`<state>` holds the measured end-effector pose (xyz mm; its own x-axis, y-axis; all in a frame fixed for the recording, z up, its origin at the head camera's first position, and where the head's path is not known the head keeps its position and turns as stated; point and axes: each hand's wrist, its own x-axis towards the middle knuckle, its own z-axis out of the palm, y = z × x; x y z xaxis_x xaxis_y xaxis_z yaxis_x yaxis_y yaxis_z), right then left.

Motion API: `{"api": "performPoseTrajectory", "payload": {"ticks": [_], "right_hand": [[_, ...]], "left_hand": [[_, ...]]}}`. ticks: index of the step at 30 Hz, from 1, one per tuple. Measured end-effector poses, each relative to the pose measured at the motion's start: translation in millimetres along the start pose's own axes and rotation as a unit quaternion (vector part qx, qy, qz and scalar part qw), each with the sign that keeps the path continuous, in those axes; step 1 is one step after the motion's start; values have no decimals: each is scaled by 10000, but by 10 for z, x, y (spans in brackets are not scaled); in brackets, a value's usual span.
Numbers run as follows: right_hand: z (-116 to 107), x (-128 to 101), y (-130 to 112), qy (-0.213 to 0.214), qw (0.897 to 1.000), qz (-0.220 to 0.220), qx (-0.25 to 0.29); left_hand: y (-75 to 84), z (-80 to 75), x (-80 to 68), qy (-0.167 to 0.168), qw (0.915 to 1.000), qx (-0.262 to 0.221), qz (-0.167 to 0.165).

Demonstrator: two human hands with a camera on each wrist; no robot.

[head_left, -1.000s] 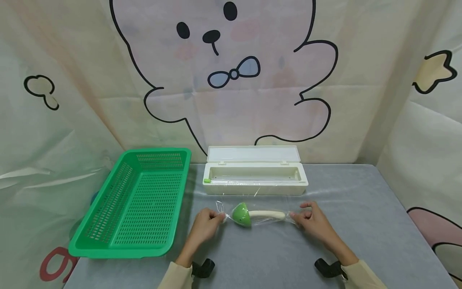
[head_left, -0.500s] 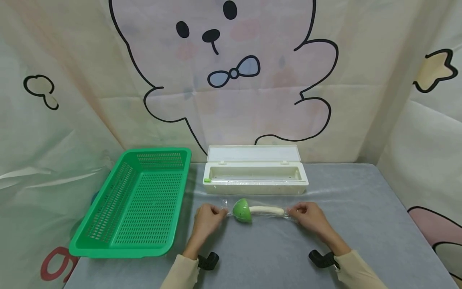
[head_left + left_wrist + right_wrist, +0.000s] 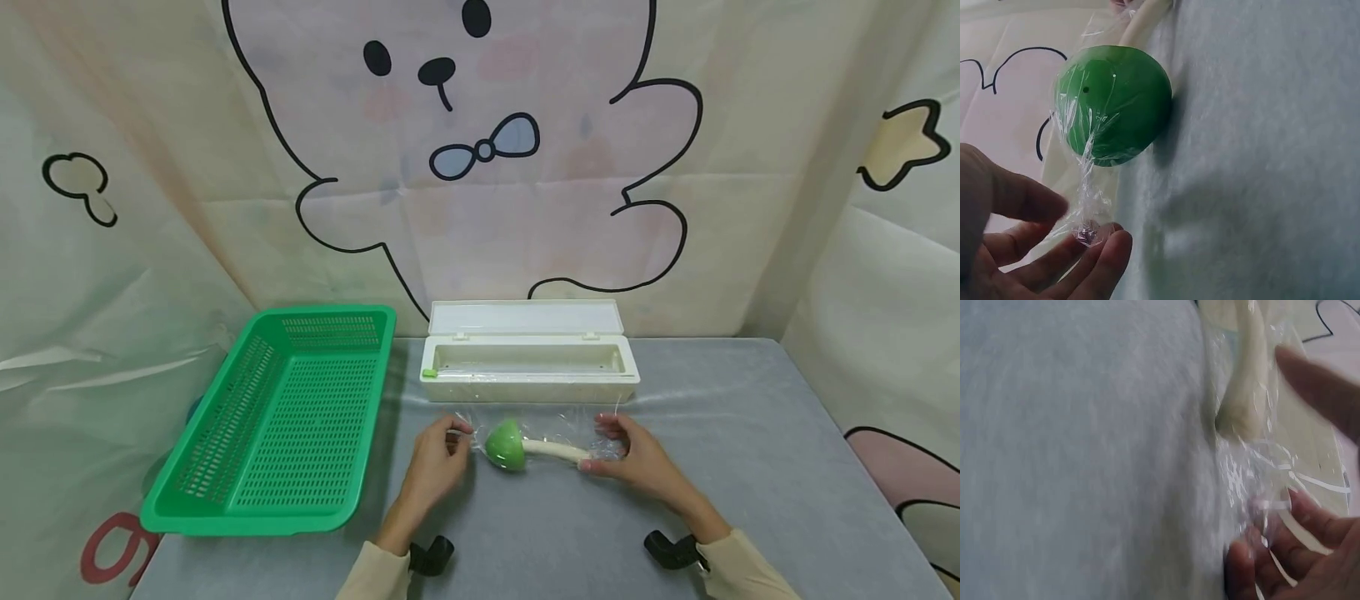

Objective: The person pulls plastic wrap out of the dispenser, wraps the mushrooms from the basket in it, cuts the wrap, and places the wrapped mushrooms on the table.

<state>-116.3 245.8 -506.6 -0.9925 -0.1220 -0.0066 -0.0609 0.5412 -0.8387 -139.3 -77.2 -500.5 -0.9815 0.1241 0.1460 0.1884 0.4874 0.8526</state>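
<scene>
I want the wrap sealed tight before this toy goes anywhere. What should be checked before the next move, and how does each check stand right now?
1. Clear cling film covers the green cap of the toy mushroom: ok.
2. Film twisted into a tail at the cap end, at the left hand: ok; the tail lies on loose fingers, not pinched.
3. Film closed past the cream stem: not ok; it lies loose and crinkled by the right hand.
4. Film cut free from the white dispenser box: cannot tell.
5. Green perforated plastic basket free of contents: ok.
</scene>
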Motion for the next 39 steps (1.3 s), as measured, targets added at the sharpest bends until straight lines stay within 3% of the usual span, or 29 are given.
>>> {"api": "performPoseTrajectory", "payload": {"ticks": [5, 9, 14, 22, 27, 33, 39], "right_hand": [[77, 52, 20, 179, 9980, -350, -502], [112, 83, 46, 285, 9977, -432, -434], [131, 108, 51, 132, 9995, -271, -24], [134, 137, -20, 89, 9992, 163, 354], [157, 187, -63, 197, 9983, 548, 24], [174, 268, -143, 255, 9946, 780, -642], [179, 322, -170, 552, 9897, 994, -868]], "left_hand": [[-1, 31, -4, -380, 9970, -504, -453], [16, 88, 1, -561, 9967, -282, -521], [21, 157, -2, -518, 9963, -358, -591], [54, 187, 17, -414, 9913, -699, -1034], [115, 200, 60, -341, 9861, -948, -1319], [183, 244, 157, -107, 9828, -841, -1639], [159, 286, 277, -95, 9745, -950, -2032]]}}
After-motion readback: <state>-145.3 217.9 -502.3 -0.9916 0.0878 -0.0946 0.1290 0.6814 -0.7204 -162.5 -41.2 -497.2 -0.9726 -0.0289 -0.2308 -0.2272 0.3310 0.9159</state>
